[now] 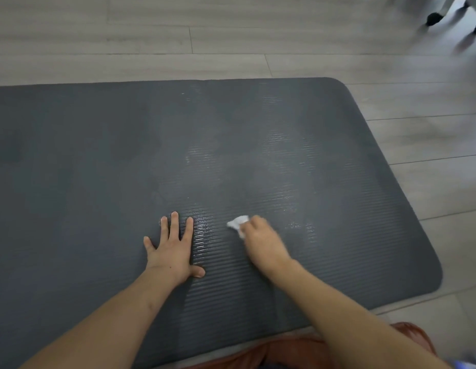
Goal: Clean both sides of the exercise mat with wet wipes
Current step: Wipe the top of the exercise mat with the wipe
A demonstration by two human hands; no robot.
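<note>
pale grey wood-look plank floor (231,43) with thin dark seams, soft even light, blurred white furniture legs with black round feet (455,20) standing on the floor at its far right corner, planks running crosswise

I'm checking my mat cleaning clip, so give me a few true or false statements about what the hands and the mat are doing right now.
1. The left hand lies flat on the exercise mat. True.
2. The right hand is empty. False: it holds a crumpled white wet wipe.
3. Shiny wet streaks show on the mat. True.
4. The mat is rolled up. False: it lies spread on the wood floor.
</note>
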